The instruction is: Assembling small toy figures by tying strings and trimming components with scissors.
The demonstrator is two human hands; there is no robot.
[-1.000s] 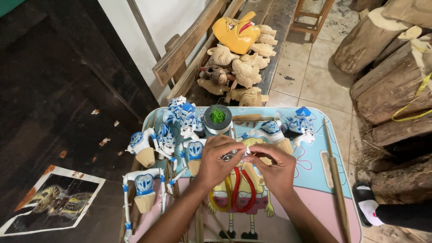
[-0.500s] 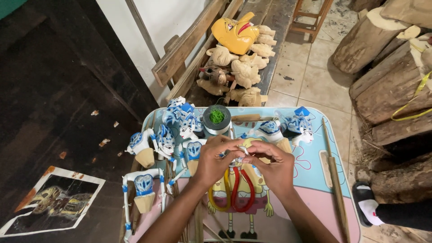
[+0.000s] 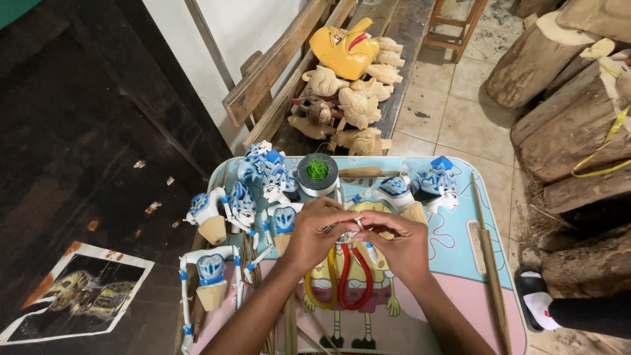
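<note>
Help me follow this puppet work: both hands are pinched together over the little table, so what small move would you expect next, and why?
Probably drawing the fingertips slowly apart. The left hand and right hand meet around a small white piece above the scissors; what it is stays unclear, but both pinch it.

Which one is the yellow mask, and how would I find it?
Start at the small pastel folding table where the two hands work, then look past its far edge to the dark wooden bench. On a heap of bare unpainted carved wooden heads, the yellow painted carved mask is the only coloured piece.
</note>
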